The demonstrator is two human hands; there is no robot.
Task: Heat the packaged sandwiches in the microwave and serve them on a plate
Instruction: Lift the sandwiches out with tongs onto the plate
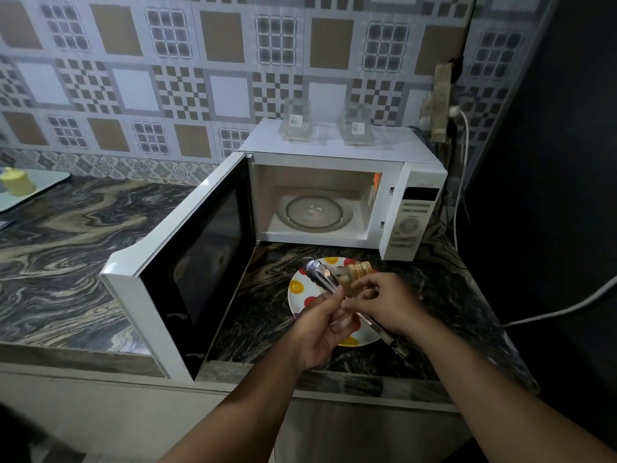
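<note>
Head view, left to right: the white microwave (334, 195) stands on the marbled counter (66, 245) with its door (187, 279) swung open and its glass turntable (315, 212) bare. In front of it, the left hand (320, 325) pinches the metal tongs (322, 277) over the spotted plate (302, 289). The sandwich (359, 272) sits on the plate's far side, and the right hand (387, 302) curls its fingers around the tongs' handle.

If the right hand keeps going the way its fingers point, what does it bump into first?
Probably the metal tongs and the left hand holding them: the right hand points left at them, almost touching. Depth is hard to judge.
</note>
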